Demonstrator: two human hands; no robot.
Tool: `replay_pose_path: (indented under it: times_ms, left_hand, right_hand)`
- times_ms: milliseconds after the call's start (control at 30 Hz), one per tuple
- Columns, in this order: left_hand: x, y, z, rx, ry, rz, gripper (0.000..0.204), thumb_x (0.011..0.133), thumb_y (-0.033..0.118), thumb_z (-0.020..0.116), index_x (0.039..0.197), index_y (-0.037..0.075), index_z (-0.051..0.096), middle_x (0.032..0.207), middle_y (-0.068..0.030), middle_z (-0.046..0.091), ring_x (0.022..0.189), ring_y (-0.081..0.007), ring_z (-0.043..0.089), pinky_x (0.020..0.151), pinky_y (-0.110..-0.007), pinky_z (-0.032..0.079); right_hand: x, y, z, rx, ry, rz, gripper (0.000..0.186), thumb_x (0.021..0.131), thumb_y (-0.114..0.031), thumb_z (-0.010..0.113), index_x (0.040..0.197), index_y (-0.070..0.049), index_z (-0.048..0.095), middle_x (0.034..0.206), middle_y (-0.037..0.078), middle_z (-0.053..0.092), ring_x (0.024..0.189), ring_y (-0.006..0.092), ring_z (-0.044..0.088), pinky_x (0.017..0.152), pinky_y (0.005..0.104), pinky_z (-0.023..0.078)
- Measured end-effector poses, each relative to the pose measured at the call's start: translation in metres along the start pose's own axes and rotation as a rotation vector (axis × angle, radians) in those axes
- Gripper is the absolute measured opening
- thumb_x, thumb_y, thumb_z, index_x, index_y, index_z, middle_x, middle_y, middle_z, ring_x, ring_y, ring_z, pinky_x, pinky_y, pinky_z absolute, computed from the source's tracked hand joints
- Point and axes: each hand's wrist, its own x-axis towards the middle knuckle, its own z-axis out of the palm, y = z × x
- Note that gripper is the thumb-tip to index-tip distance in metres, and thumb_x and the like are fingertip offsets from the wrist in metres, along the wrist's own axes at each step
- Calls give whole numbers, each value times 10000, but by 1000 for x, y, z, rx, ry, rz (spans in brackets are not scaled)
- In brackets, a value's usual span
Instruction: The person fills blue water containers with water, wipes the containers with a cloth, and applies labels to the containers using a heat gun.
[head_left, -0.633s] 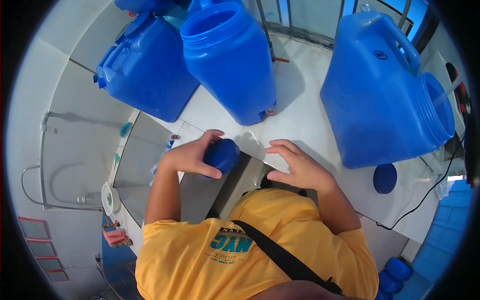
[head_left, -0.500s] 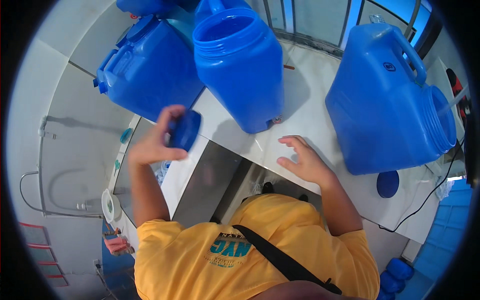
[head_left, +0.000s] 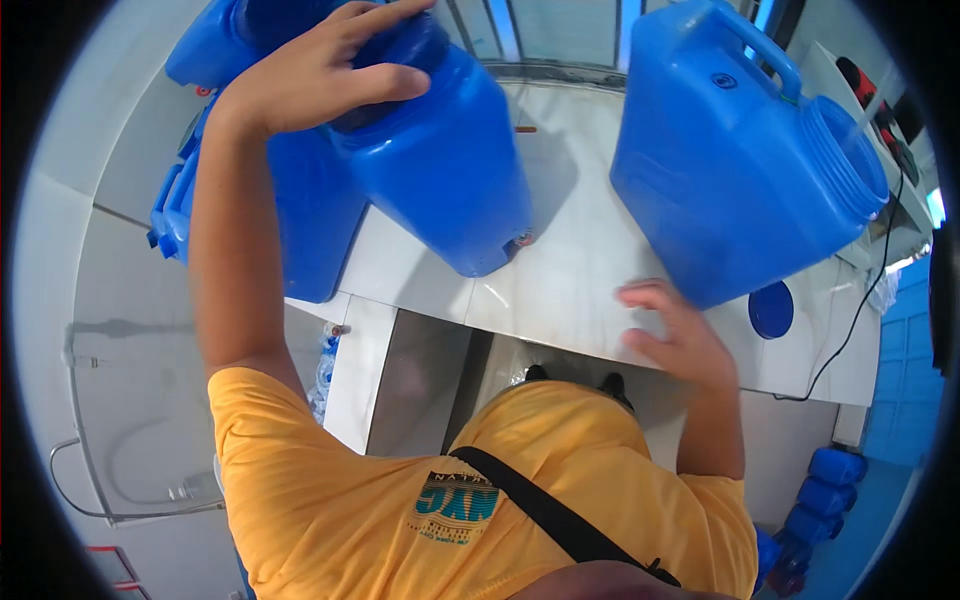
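The left hand (head_left: 315, 65) is pressing down over the mouth of the middle blue jerrycan (head_left: 440, 170), which is standing on the white tiled surface (head_left: 570, 270). A dark blue cap (head_left: 400, 45) seems to be sitting under the palm, though I cannot tell how firmly the grip is closing on it, since the fingers are spread over the top. The right hand (head_left: 675, 335) is resting flat and open on the surface near its front edge, holding nothing, just beside the base of the right-hand jerrycan (head_left: 730, 160).

To seat a cap well here, it is worth keeping it level on the neck and turning with the palm squarely above, while bracing the can so it is not sliding.

3 large cans are showing: a third one (head_left: 300, 220) is crowding the left side. The right-hand can's wide threaded mouth is uncapped; its inside is out of sight. A loose round blue lid (head_left: 771, 309) is lying on the surface beside it.
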Motion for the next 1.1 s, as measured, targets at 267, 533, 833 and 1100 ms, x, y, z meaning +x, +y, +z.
replay_pose_path:
  times_ms: [267,533,833,1100]
  left_hand:
    - [8,-1,9,29,-11,-55,807,768,478,577,1529,273,405,1538,-173,363,1398,-400,377,1133,-487,326]
    - [24,26,24,46,62,-465,838,781,600,519,1543,284,372,1556,-185,336,1412,-415,349,1148,-547,275]
    - [56,48,18,32,-109,-980,930,827,767,461,1544,183,362,1555,-217,358,1419,-407,336,1156,-508,259]
    - [39,33,29,-3,58,-409,642,985,579,391,1504,202,426,1533,-190,372,1413,-364,342,1191,-439,229]
  right_hand:
    - [-139,64,-176,-149,707,269,287,960,-162,653,1212,-27,621,1019,14,633,924,95,589,866,279,471]
    - [-136,164,-319,-350,895,156,330,949,-242,660,1203,-31,645,1122,93,687,1018,178,644,908,299,494]
    - [-27,252,-385,-1209,565,594,205,880,-161,621,1011,-56,738,1065,164,721,1057,333,657,904,492,480]
    - [-16,363,-425,-1467,572,540,348,861,-347,588,1103,-144,735,1108,151,711,1069,331,645,925,533,410]
